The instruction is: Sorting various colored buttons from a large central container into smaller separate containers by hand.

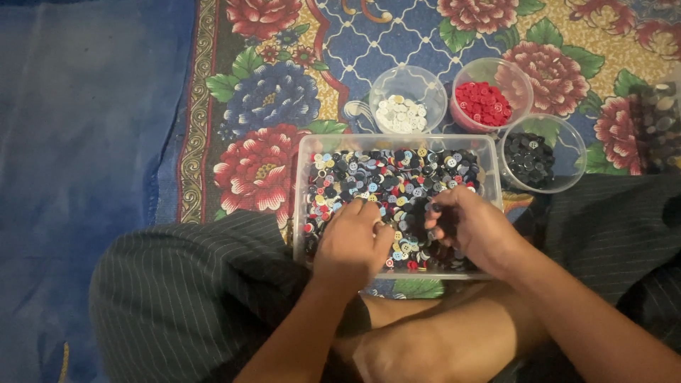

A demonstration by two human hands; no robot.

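A clear rectangular tub point(301, 170) full of mixed coloured buttons point(397, 177) sits on the floor in front of my crossed legs. My left hand point(352, 241) rests palm down in the near left part of the tub, fingers curled into the buttons. My right hand point(472, 225) is in the near right part, fingers bent and pinched among dark buttons; what it holds is hidden. Behind the tub stand three round clear bowls: one with white buttons point(401, 113), one with red buttons point(482, 103), one with black buttons point(528, 157).
A floral rug point(269, 92) lies under everything, with a blue mat point(85, 142) to the left. My knees in dark striped trousers point(191, 284) flank the tub. A dark patterned object point(656, 120) is at the right edge.
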